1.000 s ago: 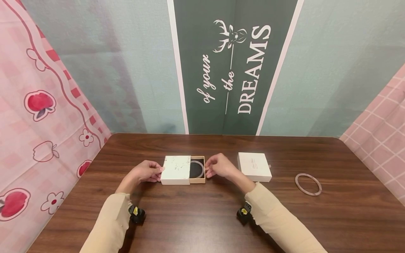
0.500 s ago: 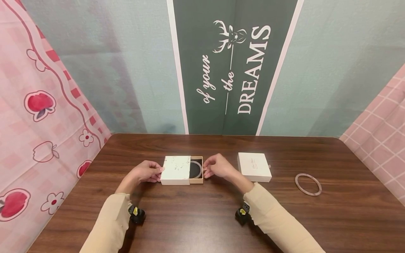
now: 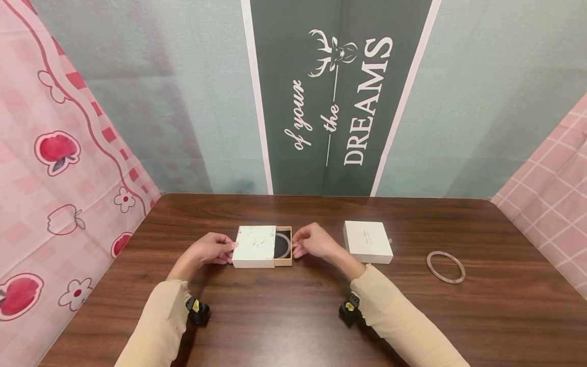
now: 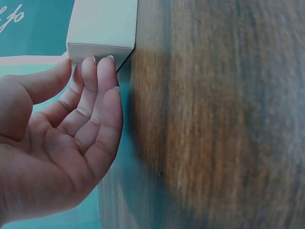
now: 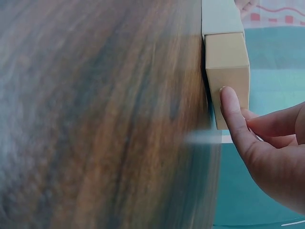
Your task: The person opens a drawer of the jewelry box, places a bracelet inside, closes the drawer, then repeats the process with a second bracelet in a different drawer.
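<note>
A white slide-out box [image 3: 254, 246] with a speckled top lies in the middle of the table. Its tan inner drawer [image 3: 283, 261] sticks out on the right, lined in black, and part of a pale bangle [image 3: 288, 246] shows inside. The sleeve hides the rest of that bangle. My left hand [image 3: 213, 248] steadies the sleeve's left end; in the left wrist view the fingertips [image 4: 108, 62] rest against the end face, thumb at the edge. My right hand [image 3: 315, 241] is at the drawer's outer end, where one straight finger [image 5: 230, 102] presses on the tan face.
A second white box [image 3: 368, 241] with a small tab lies to the right, just beyond my right forearm. Farther right, a loose pale pink bangle [image 3: 446, 267] lies flat on the dark wooden table [image 3: 284, 316]. Curtains with prints hang behind and at both sides.
The right hand has moved slightly left, and the drawer has slid a little farther into the sleeve with the bangle in it. My left hand stays in place against the box.
</note>
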Available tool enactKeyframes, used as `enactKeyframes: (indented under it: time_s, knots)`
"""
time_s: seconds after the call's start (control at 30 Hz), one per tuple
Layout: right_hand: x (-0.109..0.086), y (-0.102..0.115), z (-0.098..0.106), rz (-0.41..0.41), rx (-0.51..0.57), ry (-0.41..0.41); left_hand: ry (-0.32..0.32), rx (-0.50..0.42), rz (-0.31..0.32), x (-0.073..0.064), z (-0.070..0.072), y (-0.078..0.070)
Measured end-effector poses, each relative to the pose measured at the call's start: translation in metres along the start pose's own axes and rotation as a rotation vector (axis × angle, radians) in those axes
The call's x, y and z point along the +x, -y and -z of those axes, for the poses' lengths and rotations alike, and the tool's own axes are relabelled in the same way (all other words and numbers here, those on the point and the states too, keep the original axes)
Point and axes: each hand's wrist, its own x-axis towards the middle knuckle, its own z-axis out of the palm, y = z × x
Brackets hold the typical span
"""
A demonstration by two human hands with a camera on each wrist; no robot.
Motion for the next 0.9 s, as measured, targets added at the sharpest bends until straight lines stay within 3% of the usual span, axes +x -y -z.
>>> enactKeyframes:
  time_s: [0.9]
  knots:
    - [0.0027, 0.0033, -0.0096, -0.013, 0.022, -0.005, -0.004, 0.01, 0.007, 0.0007, -0.0004, 0.0006]
